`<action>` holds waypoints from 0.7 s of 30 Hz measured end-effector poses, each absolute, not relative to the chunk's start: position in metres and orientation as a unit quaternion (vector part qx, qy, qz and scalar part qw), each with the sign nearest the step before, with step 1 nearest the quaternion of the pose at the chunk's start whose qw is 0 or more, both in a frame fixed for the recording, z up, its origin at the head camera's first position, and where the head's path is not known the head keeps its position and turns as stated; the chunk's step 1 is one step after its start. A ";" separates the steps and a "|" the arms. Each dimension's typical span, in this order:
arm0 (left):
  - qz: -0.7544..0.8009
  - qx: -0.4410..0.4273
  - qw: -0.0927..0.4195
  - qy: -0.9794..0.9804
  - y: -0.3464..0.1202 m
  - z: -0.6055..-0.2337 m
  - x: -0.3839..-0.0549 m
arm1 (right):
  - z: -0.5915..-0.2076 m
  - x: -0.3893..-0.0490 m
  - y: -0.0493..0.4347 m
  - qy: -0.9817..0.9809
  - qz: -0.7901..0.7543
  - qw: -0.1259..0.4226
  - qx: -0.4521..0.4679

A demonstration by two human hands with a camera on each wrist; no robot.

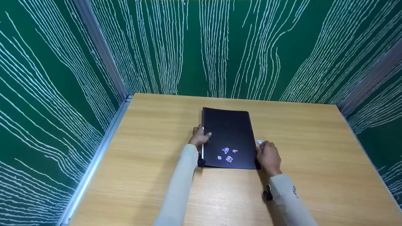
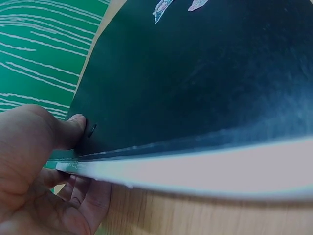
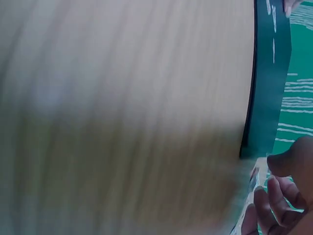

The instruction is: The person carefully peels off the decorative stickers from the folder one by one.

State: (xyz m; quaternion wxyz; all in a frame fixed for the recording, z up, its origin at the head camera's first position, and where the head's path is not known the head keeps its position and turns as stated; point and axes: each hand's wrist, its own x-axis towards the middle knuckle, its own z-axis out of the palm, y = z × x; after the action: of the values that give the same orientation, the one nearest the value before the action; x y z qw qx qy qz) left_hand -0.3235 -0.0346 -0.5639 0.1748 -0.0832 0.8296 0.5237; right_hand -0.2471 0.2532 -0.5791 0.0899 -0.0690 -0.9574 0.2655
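Fingers of the left hand [image 1: 199,137] are clamped on the black folder [image 1: 229,125] at its 9 o'clock edge, thumb on top, right by the white strip [image 2: 195,169]. Right hand [image 1: 269,157] is over at about 4 o'clock, thumb and fingers pinching a pale flimsy piece [image 1: 260,142]. Four little pinkish cutouts [image 1: 229,159] sit around 6 o'clock on the cover, folder roughly mid-table on bare wood [image 1: 141,150].

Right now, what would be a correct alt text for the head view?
A person's left hand grips the left edge of a black folder on a wooden table, while the right hand holds a small pale piece beside the folder's right edge. Four pinkish pieces lie on the folder's near half; green walls with white lines stand behind.
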 end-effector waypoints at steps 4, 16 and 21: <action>0.520 -0.076 0.164 0.835 -0.035 -0.564 -0.324 | -0.581 -0.250 0.246 -0.955 0.278 0.094 -0.046; 0.525 -0.064 0.154 0.834 -0.036 -0.564 -0.324 | -0.584 -0.251 0.222 -0.946 0.314 0.072 0.032; 0.525 -0.057 0.140 0.838 -0.037 -0.563 -0.322 | -0.586 -0.251 0.215 -0.946 0.314 0.064 0.048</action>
State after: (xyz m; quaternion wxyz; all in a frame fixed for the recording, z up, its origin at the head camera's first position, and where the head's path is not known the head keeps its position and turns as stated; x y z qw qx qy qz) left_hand -0.3222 -0.0370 -0.5635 0.1402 -0.0573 0.8375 0.5250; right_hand -0.2510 0.2151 -0.5855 0.0640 0.0483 -0.9459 0.3143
